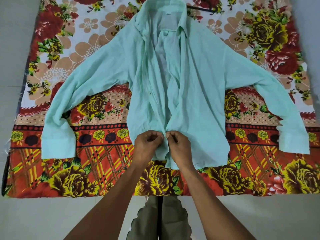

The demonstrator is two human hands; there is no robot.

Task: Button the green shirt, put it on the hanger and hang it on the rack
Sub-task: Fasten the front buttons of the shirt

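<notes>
The green shirt (pixel 199 87) is laid front-up and sleeves spread on a floral cloth (pixel 103 170), which is spread over the pale floor (pixel 52 219). Its two front edges are brought together near the hem, where the left hand (pixel 149 144) and the right hand (pixel 178 144) meet. Each grip is closed in a fingertip pinch on one front edge; the button itself is too small to be made out. The lowest button appears to be the one in hand, and the front above it lies open up to the collar (pixel 164 7). The step is best done with both edges held level and taut, so that the button is eased flat through its hole. The fabric is seen to be thin, soft and creased, and likely to slip. A dark bar (pixel 200 9), possibly the hanger, is glimpsed beyond the collar.
</notes>
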